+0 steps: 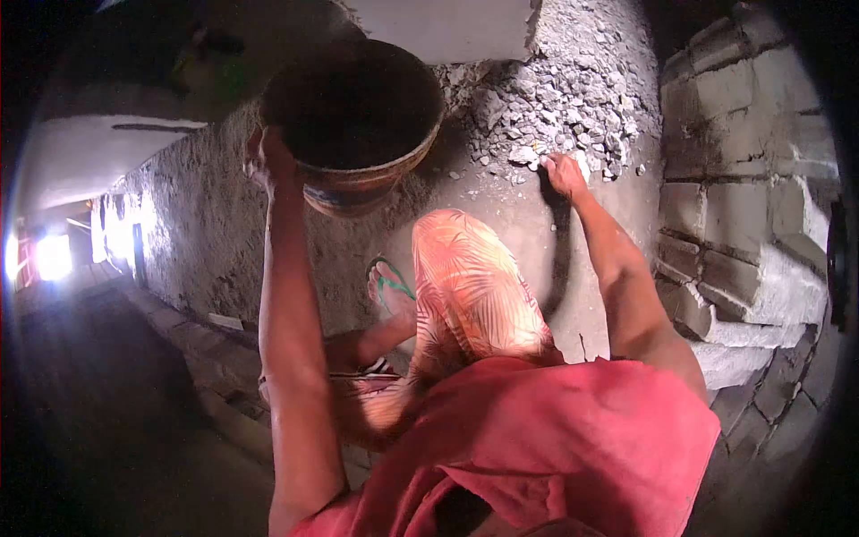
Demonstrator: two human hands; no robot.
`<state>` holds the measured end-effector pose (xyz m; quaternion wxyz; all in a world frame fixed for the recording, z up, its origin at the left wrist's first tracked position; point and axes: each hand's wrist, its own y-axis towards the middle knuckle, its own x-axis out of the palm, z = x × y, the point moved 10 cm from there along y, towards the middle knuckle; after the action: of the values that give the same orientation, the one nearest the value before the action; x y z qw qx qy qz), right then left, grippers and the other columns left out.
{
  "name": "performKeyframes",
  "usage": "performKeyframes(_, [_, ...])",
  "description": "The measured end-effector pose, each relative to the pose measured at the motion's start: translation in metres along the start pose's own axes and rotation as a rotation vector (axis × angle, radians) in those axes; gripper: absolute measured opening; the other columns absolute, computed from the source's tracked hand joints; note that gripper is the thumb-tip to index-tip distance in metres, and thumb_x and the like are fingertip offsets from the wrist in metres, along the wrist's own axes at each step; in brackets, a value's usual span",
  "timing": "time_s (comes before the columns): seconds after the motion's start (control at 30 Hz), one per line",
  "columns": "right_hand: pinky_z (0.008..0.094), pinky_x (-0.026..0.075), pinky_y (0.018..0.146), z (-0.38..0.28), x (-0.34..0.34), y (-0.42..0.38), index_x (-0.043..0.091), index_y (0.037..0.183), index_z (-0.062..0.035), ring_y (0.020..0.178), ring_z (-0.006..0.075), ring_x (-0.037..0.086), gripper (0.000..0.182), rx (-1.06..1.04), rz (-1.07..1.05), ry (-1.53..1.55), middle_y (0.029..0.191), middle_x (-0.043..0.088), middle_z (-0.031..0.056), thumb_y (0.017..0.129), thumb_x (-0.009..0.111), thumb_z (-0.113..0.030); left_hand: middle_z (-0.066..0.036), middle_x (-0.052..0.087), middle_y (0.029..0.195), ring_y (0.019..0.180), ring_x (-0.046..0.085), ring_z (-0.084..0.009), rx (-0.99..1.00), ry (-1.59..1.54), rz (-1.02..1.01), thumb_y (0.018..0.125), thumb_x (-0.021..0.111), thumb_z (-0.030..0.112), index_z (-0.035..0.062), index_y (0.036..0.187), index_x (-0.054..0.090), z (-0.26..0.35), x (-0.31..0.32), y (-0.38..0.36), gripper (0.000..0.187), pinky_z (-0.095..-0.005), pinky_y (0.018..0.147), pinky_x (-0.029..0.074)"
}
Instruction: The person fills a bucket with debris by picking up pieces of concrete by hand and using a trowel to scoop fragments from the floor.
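A large round bucket [371, 188], dark inside, stands tilted at the upper left of centre. My left hand [271, 159] is closed on its left rim. What lies inside the bucket is too dark to make out. Grey broken stones [573, 98] lie heaped on the floor at the upper right. My right hand [565, 174] is at the lower edge of this heap, its fingers curled together beside a few pale stones. Whatever those fingers hold, if anything, is too small to tell.
Stacked pale blocks [743, 215] form a wall along the right. A flat grey slab [438, 27] lies beyond the bucket. My knee [474, 277] and sandalled foot [391, 285] are between my arms. Bright light comes from the far left.
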<state>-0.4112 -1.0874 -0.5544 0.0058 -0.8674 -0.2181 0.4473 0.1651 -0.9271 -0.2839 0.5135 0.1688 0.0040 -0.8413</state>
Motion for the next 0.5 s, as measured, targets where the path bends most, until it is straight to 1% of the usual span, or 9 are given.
performKeyframes(0.07, [0.0498,0.048,0.083,-0.002,-0.003,-0.003,0.066,0.104,-0.0023,0.093,0.046,0.061,0.04,-0.08,0.093,0.037,0.095,0.065,0.0267,0.094,0.046,-0.036,-0.021,0.06,0.121,0.114,0.056,-0.0311,0.2,0.382,-0.076,0.081,0.062,0.024,0.0011,0.118,0.064,0.026,0.014,-0.009,0.043,-0.0437,0.091,0.045])
performKeyframes(0.1, [0.0484,0.049,0.082,-0.01,-0.014,-0.012,0.066,0.104,-0.0016,0.093,0.045,0.062,0.04,-0.052,0.084,0.068,0.096,0.066,0.0256,0.094,0.048,-0.036,-0.021,0.06,0.121,0.114,0.056,-0.0311,0.195,0.378,-0.06,0.081,0.062,0.024,0.0011,0.118,0.064,0.047,0.018,-0.024,0.043,-0.0437,0.091,0.045])
performKeyframes(0.17, [0.048,0.049,0.082,-0.009,-0.022,-0.018,0.066,0.103,-0.0011,0.092,0.0442,0.063,0.04,-0.057,0.063,0.053,0.096,0.066,0.0249,0.094,0.048,-0.035,-0.022,0.06,0.12,0.113,0.056,-0.0349,-0.12,0.339,0.063,0.08,0.063,0.028,0.0012,0.121,0.062,0.075,0.018,-0.058,0.049,-0.0452,0.094,0.044])
performKeyframes(0.27, [0.0472,0.049,0.081,-0.001,-0.054,-0.025,0.067,0.102,-0.0016,0.091,0.0417,0.064,0.039,-0.035,0.075,0.012,0.095,0.067,0.0234,0.094,0.049,-0.035,-0.023,0.059,0.122,0.115,0.055,-0.038,-0.032,0.378,0.121,0.077,0.066,0.032,0.0028,0.122,0.062,0.076,0.025,-0.057,0.054,-0.0458,0.095,0.043])
performKeyframes(0.33, [0.0477,0.049,0.084,-0.01,-0.088,-0.029,0.068,0.108,-0.0036,0.094,0.0429,0.064,0.04,-0.115,0.17,-0.043,0.098,0.067,0.0238,0.094,0.051,-0.037,-0.023,0.059,0.124,0.116,0.055,-0.0384,0.036,0.329,0.096,0.074,0.068,0.034,0.0043,0.124,0.061,0.077,0.032,-0.054,0.058,-0.0458,0.097,0.043])
performKeyframes(0.37, [0.047,0.05,0.084,-0.01,-0.101,-0.028,0.068,0.109,-0.0033,0.094,0.0424,0.064,0.039,-0.054,0.073,-0.092,0.099,0.067,0.0237,0.094,0.051,-0.036,-0.023,0.058,0.126,0.115,0.056,-0.0383,0.021,0.314,0.072,0.075,0.068,0.034,0.0051,0.125,0.061,0.084,0.033,-0.061,0.058,-0.0459,0.097,0.043])
performKeyframes(0.4, [0.0471,0.05,0.082,-0.023,-0.123,-0.028,0.068,0.104,-0.0029,0.091,0.0422,0.064,0.038,-0.072,0.099,-0.092,0.097,0.067,0.0241,0.094,0.052,-0.036,-0.022,0.058,0.127,0.115,0.056,-0.0382,0.006,0.301,0.048,0.075,0.068,0.034,0.0058,0.125,0.06,0.091,0.035,-0.069,0.058,-0.046,0.097,0.043])
performKeyframes(0.43, [0.0477,0.049,0.081,-0.037,-0.142,-0.026,0.068,0.101,-0.0026,0.09,0.0425,0.064,0.037,-0.074,0.058,-0.118,0.094,0.066,0.0247,0.094,0.052,-0.036,-0.022,0.058,0.127,0.115,0.056,-0.0382,0.013,0.291,0.047,0.075,0.068,0.034,0.0058,0.125,0.06,0.095,0.038,-0.073,0.058,-0.046,0.097,0.043])
performKeyframes(0.5, [0.0489,0.048,0.078,-0.077,-0.179,-0.025,0.066,0.096,-0.0021,0.086,0.0429,0.063,0.036,-0.13,0.019,-0.165,0.09,0.065,0.0256,0.095,0.051,-0.035,-0.018,0.059,0.125,0.116,0.056,-0.0347,-0.05,0.37,0.071,0.078,0.065,0.034,0.0058,0.129,0.058,0.092,0.038,-0.082,0.058,-0.0459,0.097,0.043])
